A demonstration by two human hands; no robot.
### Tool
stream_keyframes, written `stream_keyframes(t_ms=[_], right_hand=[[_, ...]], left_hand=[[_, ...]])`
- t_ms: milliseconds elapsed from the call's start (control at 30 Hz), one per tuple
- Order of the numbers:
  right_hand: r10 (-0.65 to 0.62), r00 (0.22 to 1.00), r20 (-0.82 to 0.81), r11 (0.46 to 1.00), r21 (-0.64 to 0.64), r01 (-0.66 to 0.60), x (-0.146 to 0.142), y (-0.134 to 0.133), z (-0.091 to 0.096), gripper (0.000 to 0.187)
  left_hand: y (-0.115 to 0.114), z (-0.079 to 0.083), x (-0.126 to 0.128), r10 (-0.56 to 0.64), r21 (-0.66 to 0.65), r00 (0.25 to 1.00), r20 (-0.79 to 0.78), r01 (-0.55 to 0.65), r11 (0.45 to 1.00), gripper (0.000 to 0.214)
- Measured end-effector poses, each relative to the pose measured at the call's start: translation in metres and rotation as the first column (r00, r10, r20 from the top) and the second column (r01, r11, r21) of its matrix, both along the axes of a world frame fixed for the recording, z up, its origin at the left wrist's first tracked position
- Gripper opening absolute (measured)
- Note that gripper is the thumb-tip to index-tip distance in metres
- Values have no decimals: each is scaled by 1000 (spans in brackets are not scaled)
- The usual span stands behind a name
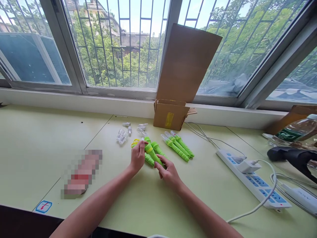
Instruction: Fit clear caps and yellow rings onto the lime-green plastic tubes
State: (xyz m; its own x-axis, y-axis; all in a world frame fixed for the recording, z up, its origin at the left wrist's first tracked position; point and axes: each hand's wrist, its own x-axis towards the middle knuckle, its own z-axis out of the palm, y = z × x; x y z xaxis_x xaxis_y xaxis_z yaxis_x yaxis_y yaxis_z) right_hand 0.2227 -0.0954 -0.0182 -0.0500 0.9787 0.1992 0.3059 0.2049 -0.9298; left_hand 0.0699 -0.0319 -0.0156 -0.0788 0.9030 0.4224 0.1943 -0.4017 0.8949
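Several bright green stick-shaped toys lie on the pale green table. My left hand is closed on the upper part of one green stick, near its clear tip. My right hand pinches the lower end of the same stick. More green sticks lie under and beside it. Three further green sticks with clear caps lie side by side to the right. A yellow piece shows just above my left hand. Small clear plastic caps are scattered behind it.
A small open cardboard box stands against the window sill. A white power strip with a plugged charger and cables lies at the right. A black device and a plastic bottle are at far right. A blurred pink patch lies at left.
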Motion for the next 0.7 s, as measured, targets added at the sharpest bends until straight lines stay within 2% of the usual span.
stream_keyframes(t_ms=[67,133,200,267,367,433,533,700], right_hand=[[18,998,-64,998,-55,-21,0,0,2,44],[-7,994,-113,996,-86,-3,0,0,4,45],[-40,990,-132,996,-91,28,0,0,6,45],[-57,989,-139,995,-92,45,1,0,7,44],[-59,988,-142,995,-86,47,1,1,7,41],[-50,989,-139,996,-78,40,2,2,6,39],[-44,990,-135,997,-73,35,2,1,6,38],[-51,990,-132,996,-83,40,1,1,7,40]], left_hand=[[2,3,-3,61,47,997,-57,-59,997,38],[5,5,-6,164,134,970,-177,-142,981,31],[8,6,-9,254,210,905,-340,-190,959,24],[10,4,-11,297,224,812,-503,-209,952,22],[10,-3,-9,294,199,678,-674,-217,956,24],[10,-7,-7,267,184,624,-734,-196,963,22],[8,-10,-5,232,163,591,-772,-169,972,19],[9,-10,-5,219,154,585,-781,-160,975,19]])
